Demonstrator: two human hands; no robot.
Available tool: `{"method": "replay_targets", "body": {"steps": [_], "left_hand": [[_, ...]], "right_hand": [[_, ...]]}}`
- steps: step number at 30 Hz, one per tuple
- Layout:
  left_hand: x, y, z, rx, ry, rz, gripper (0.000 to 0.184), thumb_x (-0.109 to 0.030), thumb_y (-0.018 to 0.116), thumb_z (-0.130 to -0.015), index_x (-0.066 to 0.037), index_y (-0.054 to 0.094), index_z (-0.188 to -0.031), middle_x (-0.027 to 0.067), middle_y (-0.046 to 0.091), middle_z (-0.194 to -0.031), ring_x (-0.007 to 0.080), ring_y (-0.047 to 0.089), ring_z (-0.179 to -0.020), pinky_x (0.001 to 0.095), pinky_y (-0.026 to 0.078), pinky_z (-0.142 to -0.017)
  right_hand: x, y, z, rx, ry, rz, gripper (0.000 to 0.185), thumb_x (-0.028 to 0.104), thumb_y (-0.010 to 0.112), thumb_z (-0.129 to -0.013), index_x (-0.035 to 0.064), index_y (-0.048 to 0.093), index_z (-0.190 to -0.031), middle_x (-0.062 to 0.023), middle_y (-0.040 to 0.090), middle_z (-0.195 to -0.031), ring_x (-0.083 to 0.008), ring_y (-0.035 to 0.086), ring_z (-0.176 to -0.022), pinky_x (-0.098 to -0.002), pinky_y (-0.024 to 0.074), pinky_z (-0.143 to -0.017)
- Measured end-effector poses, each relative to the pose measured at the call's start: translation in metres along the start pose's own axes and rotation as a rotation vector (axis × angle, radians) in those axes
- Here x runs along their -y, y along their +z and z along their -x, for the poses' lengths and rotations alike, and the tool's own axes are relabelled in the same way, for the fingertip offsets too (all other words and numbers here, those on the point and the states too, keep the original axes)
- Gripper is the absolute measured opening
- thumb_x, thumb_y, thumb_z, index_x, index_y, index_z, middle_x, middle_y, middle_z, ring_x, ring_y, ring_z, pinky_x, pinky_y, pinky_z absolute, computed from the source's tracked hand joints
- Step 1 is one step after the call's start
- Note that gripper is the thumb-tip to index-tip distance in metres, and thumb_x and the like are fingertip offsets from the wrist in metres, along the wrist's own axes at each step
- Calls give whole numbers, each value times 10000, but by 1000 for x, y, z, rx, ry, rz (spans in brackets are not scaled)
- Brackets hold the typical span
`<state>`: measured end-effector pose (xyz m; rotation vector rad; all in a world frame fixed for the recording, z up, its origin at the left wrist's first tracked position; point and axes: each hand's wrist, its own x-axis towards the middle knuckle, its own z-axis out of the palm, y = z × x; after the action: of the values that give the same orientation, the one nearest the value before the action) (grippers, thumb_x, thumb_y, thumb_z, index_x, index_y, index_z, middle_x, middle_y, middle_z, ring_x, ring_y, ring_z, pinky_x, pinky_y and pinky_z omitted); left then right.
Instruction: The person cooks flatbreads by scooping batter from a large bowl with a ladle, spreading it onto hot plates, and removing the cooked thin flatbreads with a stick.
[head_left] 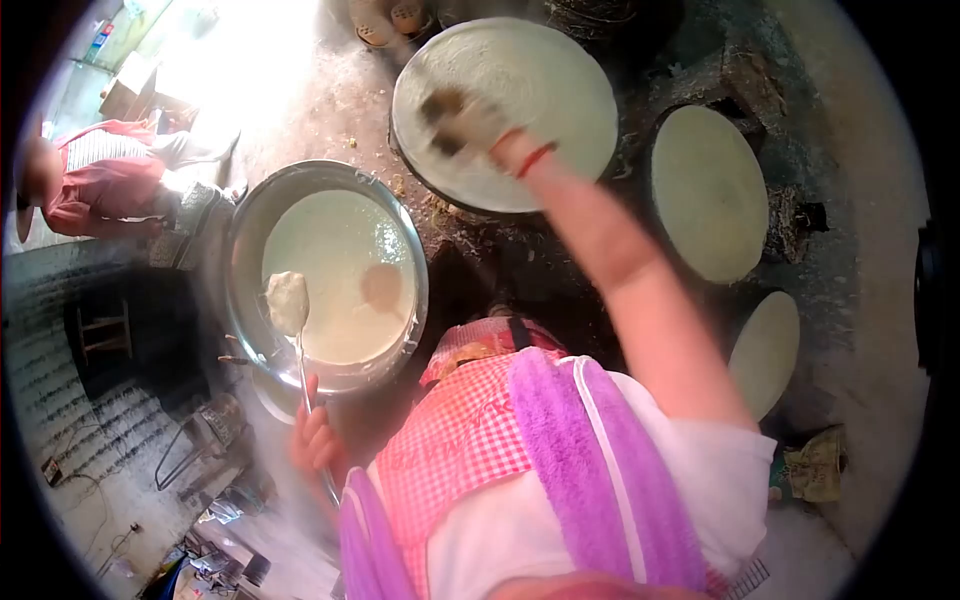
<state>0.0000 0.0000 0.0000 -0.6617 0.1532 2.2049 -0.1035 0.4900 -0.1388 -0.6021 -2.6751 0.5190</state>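
Note:
My left hand (318,440) is closed around the long handle of a metal ladle (288,303). The ladle's bowl is coated with pale batter and hangs over a wide metal basin (242,262) of the same batter. At the top, my right hand (484,124), with a red band on its wrist, is over a large round griddle (530,80) covered in a pale layer. The fingers are blurred by motion, closed on something dark brown that I cannot make out, low over the layer.
Two more round griddles with pale layers, one at the right (710,195) and one lower down (768,355), stand beside the first. A person in a pink top (105,185) is at the upper left. A small stool (104,332) stands at the left.

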Motion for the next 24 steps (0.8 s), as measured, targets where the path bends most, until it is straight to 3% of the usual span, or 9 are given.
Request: {"method": "replay_targets", "body": {"steps": [1,3,4,7,13,21,22,23,24], "left_hand": [[2,-3,3,57,-43,41,483,-136,208,-1031,-80,118,-1503,-6,289,-706,99,337,-504,249,368,-474],[40,-7,8,35,-115,177,488,-118,220,-1026,-74,117,-1502,-6,295,-707,87,332,-507,227,348,-459],[42,-3,3,15,-37,152,495,-154,238,-1034,-57,98,-1498,5,318,-712,84,345,-499,226,369,-442],[43,-8,-27,40,71,142,510,-199,263,-1043,-39,87,-1493,11,337,-712,80,352,-483,225,389,-424],[79,26,-37,-249,421,118,501,-209,255,-1046,-35,106,-1491,5,331,-692,78,344,-469,217,386,-422],[46,-9,-29,599,37,-245,575,-167,296,-1034,-149,-34,-1503,12,390,-685,52,385,-404,198,398,-337],[59,0,-29,454,146,-155,523,-195,278,-1040,-101,49,-1501,20,426,-693,78,412,-418,221,423,-359],[40,-31,-54,748,-214,2,371,-213,299,-1035,-83,256,-1380,15,442,-656,94,444,-418,233,411,-357],[40,-24,-55,548,-215,65,377,-218,302,-1034,-72,284,-1381,15,433,-645,100,428,-425,238,400,-362]], "right_hand": [[-35,-13,-12,232,169,-429,670,399,601,-787,141,431,-1381,-192,445,-1400,-319,397,-1319,-339,310,-1100],[-135,-71,-7,81,216,-540,298,225,656,-774,139,675,-1058,-81,695,-899,-181,662,-841,-323,522,-773],[-171,-77,-34,42,491,-644,384,181,728,-757,69,657,-1118,-41,683,-901,-160,632,-826,-301,507,-774],[-321,-57,-120,-158,371,-280,330,91,723,-784,65,667,-1108,-54,699,-940,-128,638,-809,-275,506,-738],[-237,-81,-119,248,269,-555,467,173,702,-774,138,616,-1231,-65,659,-1101,-180,596,-990,-302,444,-903],[-185,-84,-132,379,65,-149,506,94,610,-715,138,603,-1219,-137,667,-1097,-244,627,-974,-360,488,-858],[-177,-93,-126,284,-29,-159,507,65,611,-718,121,597,-1221,-152,660,-1102,-258,623,-986,-372,485,-867],[-162,-109,-124,292,18,-187,513,47,625,-712,121,596,-1219,-163,660,-1081,-284,618,-1006,-385,474,-891],[-169,-108,-128,241,24,-154,523,68,659,-695,122,601,-1212,-160,661,-1067,-305,600,-1051,-393,459,-925]]}}
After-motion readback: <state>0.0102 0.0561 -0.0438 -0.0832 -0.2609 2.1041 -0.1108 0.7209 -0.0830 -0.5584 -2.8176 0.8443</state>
